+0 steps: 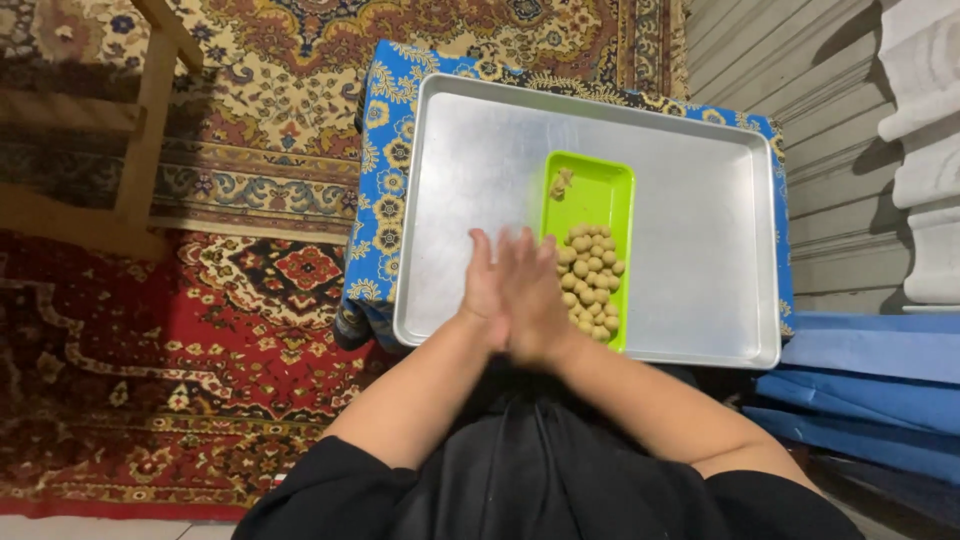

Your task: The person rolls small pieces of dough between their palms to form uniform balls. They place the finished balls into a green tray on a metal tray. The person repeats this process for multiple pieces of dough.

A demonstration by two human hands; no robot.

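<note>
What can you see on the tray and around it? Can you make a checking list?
Surface: big silver tray on a blue patterned cloth.
Job's things: green tray holding a heap of small dough balls and one separate lump.
Clutter: nothing seen.
Hands: left hand and right hand pressed palm to palm, blurred; anything between them is hidden.
Cables: nothing seen.
Surroundings: red patterned carpet, wooden frame, blue mats.
</note>
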